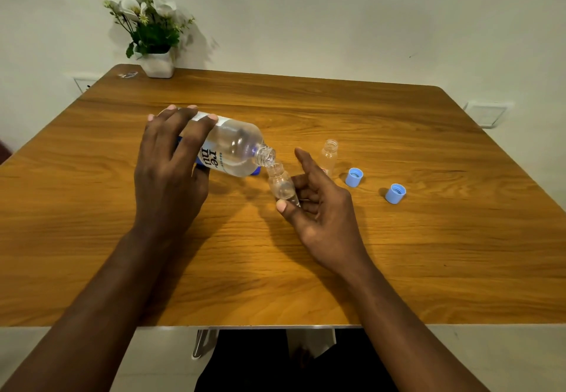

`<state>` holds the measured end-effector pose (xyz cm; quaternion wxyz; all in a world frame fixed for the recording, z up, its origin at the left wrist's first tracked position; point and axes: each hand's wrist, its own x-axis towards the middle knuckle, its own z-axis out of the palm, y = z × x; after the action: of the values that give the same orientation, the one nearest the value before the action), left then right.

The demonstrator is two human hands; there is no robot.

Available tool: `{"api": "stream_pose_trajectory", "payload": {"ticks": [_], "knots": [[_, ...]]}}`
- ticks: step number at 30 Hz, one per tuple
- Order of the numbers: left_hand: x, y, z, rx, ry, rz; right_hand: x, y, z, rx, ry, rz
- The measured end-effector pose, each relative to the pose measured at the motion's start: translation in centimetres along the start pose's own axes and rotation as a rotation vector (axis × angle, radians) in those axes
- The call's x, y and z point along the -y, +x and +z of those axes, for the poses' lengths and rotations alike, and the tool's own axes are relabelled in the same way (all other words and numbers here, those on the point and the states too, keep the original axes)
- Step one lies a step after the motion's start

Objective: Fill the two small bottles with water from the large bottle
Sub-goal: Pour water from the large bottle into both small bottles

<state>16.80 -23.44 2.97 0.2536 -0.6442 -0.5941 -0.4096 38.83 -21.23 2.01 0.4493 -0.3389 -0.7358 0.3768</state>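
Table (pixel 398 238): left and right sides cut off by the frame, near edge in view

Big bottle (pixel 235 143): tipped almost flat above the table, neck pointing right and slightly down. The base and much of the label are hidden under the left hand (pixel 171 171). Fingers are wrapped over the top, thumb mostly out of sight below, so a full hold on the big bottle. Water is pooled along its low side. I can't make out a stream at the mouth

Right hand (pixel 321 208): thumb and curled fingers pinch the near small bottle (pixel 280 182), index finger sticking out straight. That bottle leans left, mouth right under the big bottle's mouth. I can't tell if they are touching or just apart. Its lower half is covered by the thumb and fingers, and the fill level is unreadable

Vase (pixel 157 65) with flowers: far left corner, well apart from the work

Far small bottle (pixel 329 154): upright on the table, uncapped, just beyond the right index finger, which hides its lower part. I can't read the contents

Two blue caps: cap one (pixel 354 177) near the far small bottle, cap two (pixel 395 193) further right. They lie apart, both tilted with the threads showing

Blue bit (pixel 255 172) pokes out under the big bottle's shoulder, and I can't tell what it is

Clear scrap (pixel 128 74) beside the vase, too small to identify
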Motion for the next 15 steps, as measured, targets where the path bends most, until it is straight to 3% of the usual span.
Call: {"api": "stream_pose_trajectory", "payload": {"ticks": [15], "knots": [[-0.04,0.08,-0.16,0.01,-0.004,0.002,0.03,0.1,-0.08,-0.004,0.03,-0.017]]}}
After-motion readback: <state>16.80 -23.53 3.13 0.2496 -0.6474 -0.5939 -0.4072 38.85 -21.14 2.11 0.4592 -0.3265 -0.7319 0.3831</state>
